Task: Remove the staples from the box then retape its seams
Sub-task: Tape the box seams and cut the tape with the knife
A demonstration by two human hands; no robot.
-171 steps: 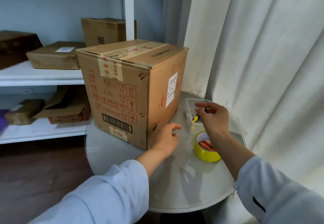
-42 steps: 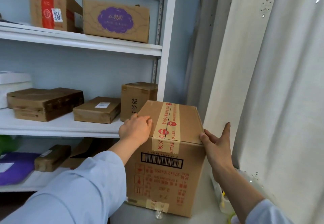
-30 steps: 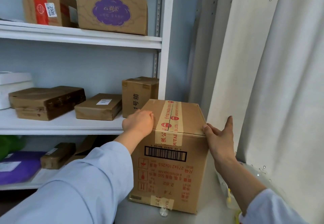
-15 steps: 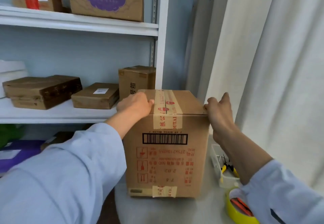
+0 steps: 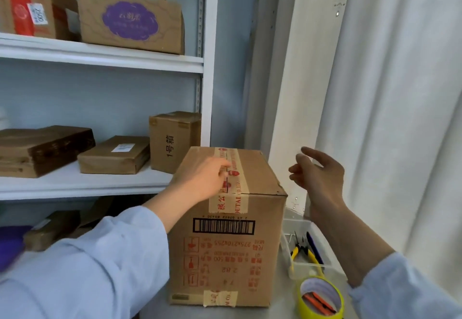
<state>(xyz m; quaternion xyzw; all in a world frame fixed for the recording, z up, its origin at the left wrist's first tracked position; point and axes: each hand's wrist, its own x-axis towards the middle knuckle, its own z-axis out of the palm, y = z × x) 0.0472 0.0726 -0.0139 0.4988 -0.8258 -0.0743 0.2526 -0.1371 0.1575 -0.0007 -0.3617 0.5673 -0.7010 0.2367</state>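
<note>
The box point(image 5: 226, 228) stands upside down at table centre, left hand point(image 5: 203, 180) resting loose-fingered on its taped top, apparently to steady it, while the right hand point(image 5: 318, 175) hovers at 3 o'clock, relaxed and empty.

A brown box point(image 5: 232, 231) stands on the grey counter point(image 5: 280, 311) with its printing upside down, and a strip of printed tape point(image 5: 231, 181) runs over its top and down the front. The left hand point(image 5: 205, 181) rests on top of the box with its fingers on the tape, and the right hand point(image 5: 317, 176) is in the air just beside the box, fingers loose, holding nothing. To the right of the box sit a clear tray point(image 5: 300, 266) with yellow-handled pliers point(image 5: 300, 251) in it and a yellow tape roll point(image 5: 321, 298), and white shelves point(image 5: 100, 181) with more boxes are behind.
</note>
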